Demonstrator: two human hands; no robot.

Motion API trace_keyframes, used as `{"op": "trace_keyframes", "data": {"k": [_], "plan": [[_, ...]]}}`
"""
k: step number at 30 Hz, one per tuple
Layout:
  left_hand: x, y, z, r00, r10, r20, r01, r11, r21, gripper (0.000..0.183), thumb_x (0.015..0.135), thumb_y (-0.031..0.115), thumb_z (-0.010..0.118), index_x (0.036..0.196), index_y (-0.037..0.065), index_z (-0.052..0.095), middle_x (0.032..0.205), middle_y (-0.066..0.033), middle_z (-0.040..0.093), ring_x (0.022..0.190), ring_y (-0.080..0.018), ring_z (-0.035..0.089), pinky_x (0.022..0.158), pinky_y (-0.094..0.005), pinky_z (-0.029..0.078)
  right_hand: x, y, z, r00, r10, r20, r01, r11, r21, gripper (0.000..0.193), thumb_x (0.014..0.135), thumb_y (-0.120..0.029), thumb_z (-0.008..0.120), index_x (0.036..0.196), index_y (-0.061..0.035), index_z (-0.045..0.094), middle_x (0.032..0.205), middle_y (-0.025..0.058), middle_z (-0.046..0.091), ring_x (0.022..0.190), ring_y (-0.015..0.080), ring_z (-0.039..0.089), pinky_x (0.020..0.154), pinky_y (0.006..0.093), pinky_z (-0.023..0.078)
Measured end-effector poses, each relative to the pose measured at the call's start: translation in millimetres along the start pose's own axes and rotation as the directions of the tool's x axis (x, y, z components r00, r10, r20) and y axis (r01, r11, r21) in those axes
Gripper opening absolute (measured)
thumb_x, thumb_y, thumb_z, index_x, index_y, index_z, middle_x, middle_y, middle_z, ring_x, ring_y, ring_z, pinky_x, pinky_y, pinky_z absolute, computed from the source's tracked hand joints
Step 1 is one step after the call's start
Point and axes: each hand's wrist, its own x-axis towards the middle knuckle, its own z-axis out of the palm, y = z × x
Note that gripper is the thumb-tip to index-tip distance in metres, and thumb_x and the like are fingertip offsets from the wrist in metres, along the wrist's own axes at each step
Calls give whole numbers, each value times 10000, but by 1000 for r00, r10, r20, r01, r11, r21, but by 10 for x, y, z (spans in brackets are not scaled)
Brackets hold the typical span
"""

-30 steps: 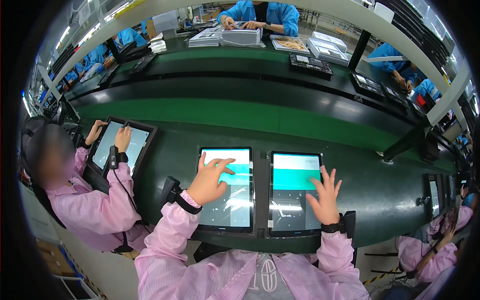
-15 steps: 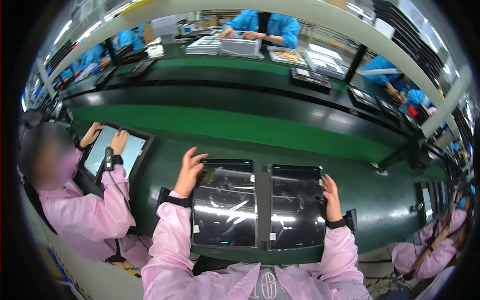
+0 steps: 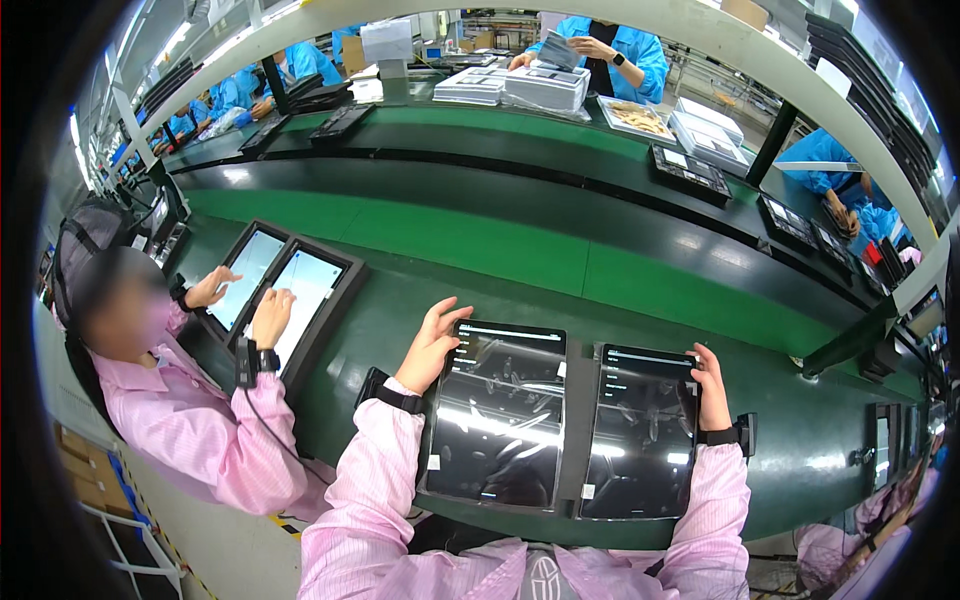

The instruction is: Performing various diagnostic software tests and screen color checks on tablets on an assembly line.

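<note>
Two black tablets under clear film lie side by side in front of me, a dark grey strip between them. Each screen shows a small white menu list near its top. My left hand (image 3: 433, 345) is at the upper left corner of the left tablet (image 3: 500, 415), fingers stretched and apart, thumb at the screen's edge. At the right tablet's (image 3: 640, 435) upper right corner is my right hand (image 3: 709, 387), its fingers loosely bent and apart along the side edge. Neither tablet is visibly lifted. The fingertips' exact contact is too small to tell.
To my left, a person in pink touches two lit tablets in a dark tray (image 3: 352, 275). Beyond the green bench (image 3: 790, 440) runs a dark conveyor (image 3: 450, 205), with a loaded black tray (image 3: 690, 172) farther back. A white frame post (image 3: 855, 320) rises at the right.
Menu lists have appeared on both dark screens. My hands have closed in on the tablets' upper corners. The view has shifted left, and the neighbour's hands now touch two lit screens.
</note>
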Motion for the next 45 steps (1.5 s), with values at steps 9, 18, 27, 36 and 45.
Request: {"op": "trace_keyframes", "data": {"k": [9,18,27,36,45], "plan": [[17,-3,-21,999,7,-40,-5,998,64,672,789,-41,433,1431,65,261,1361,-159,476,1234,-209,449,1040,-319,335,155,121,13,999,46,-28,-51,970,-239,438,711,-198,725,1113,-100,581,1103,58,572,1090,249,473,962,353,358],[25,62,-23,999,-19,-30,21,997,68,659,805,-79,438,1422,52,246,1331,-152,503,1162,-177,496,985,-281,376,149,29,81,997,-70,-42,45,902,-430,340,743,-226,685,1045,-111,579,1041,58,559,1054,270,469,938,367,342],[52,31,-47,999,-34,-42,30,997,-77,638,808,-22,441,1420,67,286,1303,-129,518,1124,-149,479,959,-268,363,185,70,79,997,-64,-49,40,918,-394,286,784,-234,616,1039,-109,581,1056,63,561,1067,262,458,954,360,326],[81,52,-54,999,-33,-43,34,999,5,564,831,-58,438,1376,25,320,1242,-138,550,1104,-178,518,970,-289,388,143,-76,153,998,-40,-54,11,890,-456,331,754,-267,684,1028,-113,583,1025,55,556,1057,273,464,939,383,336],[57,80,-33,996,-61,-60,64,997,47,537,846,-49,447,1367,12,331,1250,-145,544,1113,-181,520,972,-288,390,124,-56,138,997,-44,-67,11,904,-428,327,762,-272,675,1033,-114,581,1046,48,552,1065,267,447,954,380,321]]}}
